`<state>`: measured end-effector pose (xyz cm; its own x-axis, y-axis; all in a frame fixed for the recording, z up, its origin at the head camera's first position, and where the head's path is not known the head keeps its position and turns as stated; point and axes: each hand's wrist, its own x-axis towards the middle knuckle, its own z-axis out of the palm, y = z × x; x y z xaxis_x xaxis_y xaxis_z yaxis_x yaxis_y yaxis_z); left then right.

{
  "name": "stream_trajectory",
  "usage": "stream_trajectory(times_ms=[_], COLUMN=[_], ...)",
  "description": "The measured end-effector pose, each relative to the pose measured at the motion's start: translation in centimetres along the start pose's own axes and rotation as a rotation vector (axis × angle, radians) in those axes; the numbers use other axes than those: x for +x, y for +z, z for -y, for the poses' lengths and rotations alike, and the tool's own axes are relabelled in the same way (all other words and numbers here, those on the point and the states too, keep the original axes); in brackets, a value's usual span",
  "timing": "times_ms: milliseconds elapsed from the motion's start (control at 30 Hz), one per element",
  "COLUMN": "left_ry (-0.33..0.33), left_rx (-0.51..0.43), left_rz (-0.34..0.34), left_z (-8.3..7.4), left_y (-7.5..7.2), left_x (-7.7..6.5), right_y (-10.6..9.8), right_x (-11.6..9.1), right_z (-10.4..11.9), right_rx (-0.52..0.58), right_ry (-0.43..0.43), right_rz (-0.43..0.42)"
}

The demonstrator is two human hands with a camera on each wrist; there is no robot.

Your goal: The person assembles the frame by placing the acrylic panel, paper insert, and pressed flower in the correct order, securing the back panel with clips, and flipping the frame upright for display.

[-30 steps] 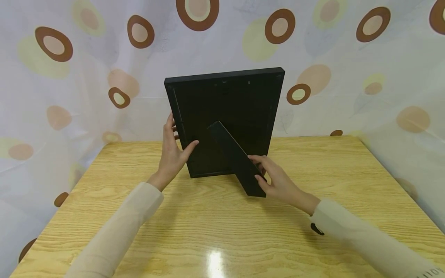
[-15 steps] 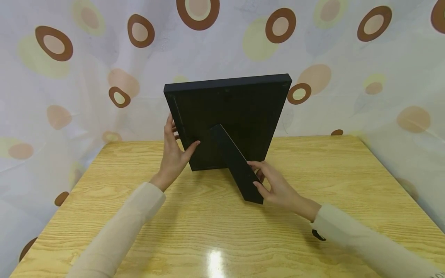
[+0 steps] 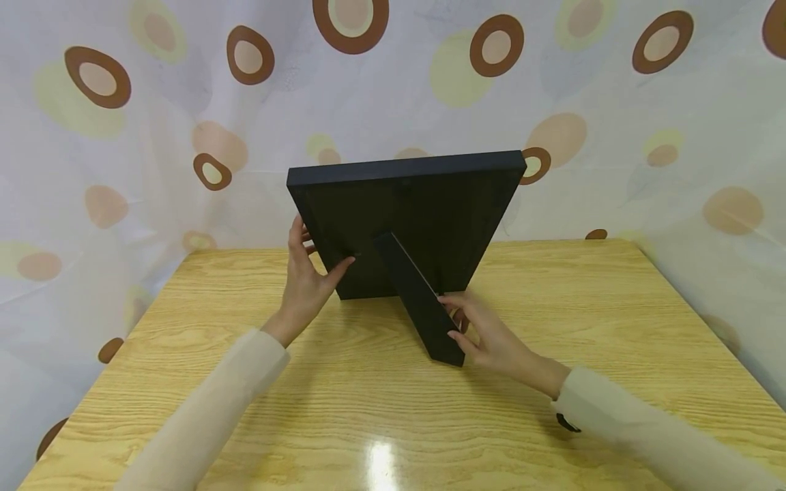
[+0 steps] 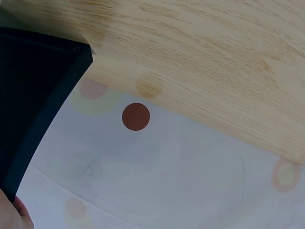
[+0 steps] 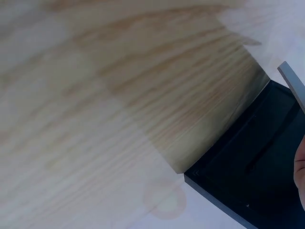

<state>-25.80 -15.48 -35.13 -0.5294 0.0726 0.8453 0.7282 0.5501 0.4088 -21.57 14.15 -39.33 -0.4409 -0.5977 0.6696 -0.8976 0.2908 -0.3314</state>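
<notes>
A black picture frame (image 3: pixel 442 218) stands on the table with its back toward me, its top edge leaning my way. From the middle of its back a black easel leg (image 3: pixel 411 293) slants down to the right. My left hand (image 3: pixel 307 279) grips the frame's left side, thumb on the back and fingers behind the edge. With thumb and fingers, my right hand (image 3: pixel 485 334) pinches the leg near its lower end. The left wrist view has the frame's corner (image 4: pixel 43 81) at its left; the right wrist view shows the frame's back (image 5: pixel 248 162) and part of the leg (image 5: pixel 293 83).
A light wood-grain table (image 3: pixel 344 423) lies under both arms. Behind it and at both sides hangs a pale curtain (image 3: pixel 393 82) with brown, peach and yellow round shapes. A small dark object (image 3: pixel 568 423) shows under the right sleeve's cuff.
The frame's top has tipped down toward me, and its lower edge has moved slightly away. The leg's lower end has come a little nearer, with my right hand following. My left hand keeps its grip.
</notes>
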Motion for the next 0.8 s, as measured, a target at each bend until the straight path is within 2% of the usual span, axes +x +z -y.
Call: stream_trajectory(times_ms=[100, 400, 567, 700, 800], left_ry=[0.0, 0.001, 0.004, 0.005, 0.004], left_rx=[-0.003, -0.009, -0.013, -0.02, -0.031], left_rz=[0.005, 0.011, 0.009, 0.005, 0.013], left_z=[-0.03, -0.1, -0.2, -0.11, 0.05], left_y=[-0.12, -0.33, -0.35, -0.36, -0.44], left_x=[-0.17, -0.52, -0.58, -0.6, -0.6], right_y=[0.09, 0.18, 0.12, -0.16, -0.52], right_x=[-0.18, -0.71, -0.89, -0.99, -0.89], right_z=[0.1, 0.34, 0.36, 0.29, 0.09], right_rx=[-0.022, -0.068, -0.056, -0.03, -0.041], right_ry=[-0.008, 0.063, 0.084, 0.136, 0.182], right_rz=[0.015, 0.062, 0.067, 0.03, -0.048])
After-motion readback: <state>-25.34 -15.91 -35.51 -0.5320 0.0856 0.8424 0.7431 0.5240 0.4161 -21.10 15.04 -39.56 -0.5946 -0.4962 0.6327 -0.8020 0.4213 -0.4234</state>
